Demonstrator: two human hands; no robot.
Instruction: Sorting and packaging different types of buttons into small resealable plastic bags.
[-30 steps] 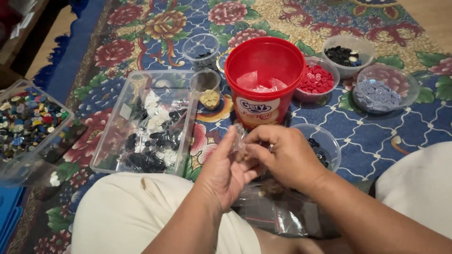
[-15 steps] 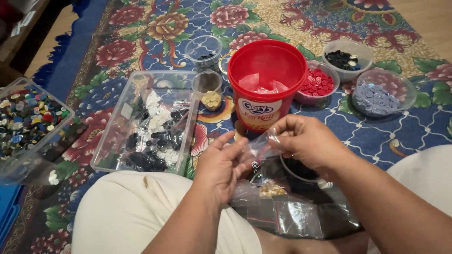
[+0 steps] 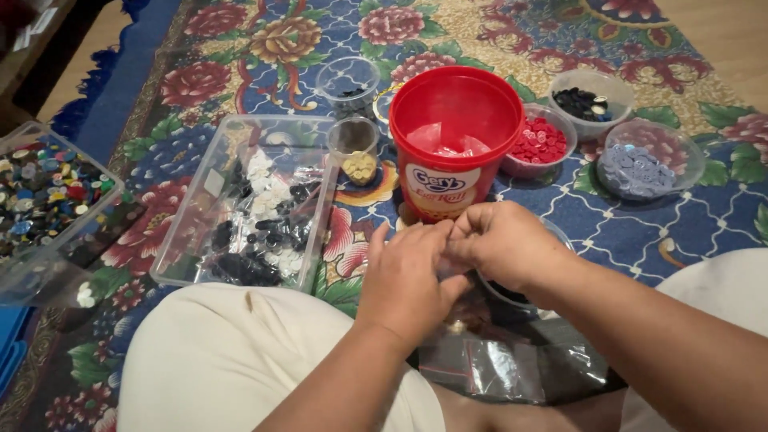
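Both hands meet in the middle, just in front of the red bucket [image 3: 454,144]. The left hand [image 3: 408,280] and the right hand [image 3: 506,244] touch at the fingertips, and they pinch the top of a clear plastic bag [image 3: 512,364] between them. The bag hangs down from the fingers and lies toward the person, over the lap and between the knees, so its long way runs from the hands back to the body. Both hands are equally close to it, since both hold it. The fingers are curled in tight, not spread. The left hand comes up from below with its back to the camera. The right arm reaches in from the right side, and its hand bends over the bag's top edge. What is in the bag is hard to see. On the flowered rug [image 3: 688,208] close by sit a clear box of black and white buttons [image 3: 256,208], a small cup of pale buttons [image 3: 354,152], a bowl of red buttons [image 3: 538,142], a bowl of grey-blue buttons [image 3: 640,164] and a bowl of dark buttons [image 3: 588,100].
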